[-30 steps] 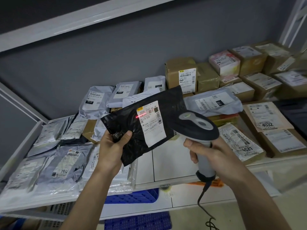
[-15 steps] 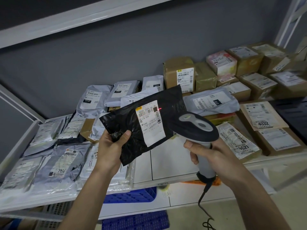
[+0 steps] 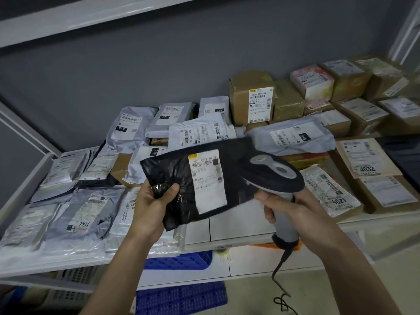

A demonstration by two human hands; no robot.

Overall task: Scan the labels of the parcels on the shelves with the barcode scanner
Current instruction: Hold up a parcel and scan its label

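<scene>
left grip (image 3: pixel 150 205) pinching black parcel (image 3: pixel 181 178) edge, right grip (image 3: pixel 293 212) around scanner (image 3: pixel 276 173), above shelf (image 3: pixel 238 226)

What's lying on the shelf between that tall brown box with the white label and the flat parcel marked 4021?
In the head view, a grey plastic mailer marked 010 lies between the tall brown box and the 4021 parcel; the scanner head overlaps that stretch.

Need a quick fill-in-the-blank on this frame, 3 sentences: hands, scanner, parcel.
1. The left hand grips a parcel whose bag is ____ in colour.
2. The right hand holds the barcode scanner by its ____.
3. The brown envelope lying on the right of the shelf bears the large number ____.

Missing words: black; handle; 4032
</scene>
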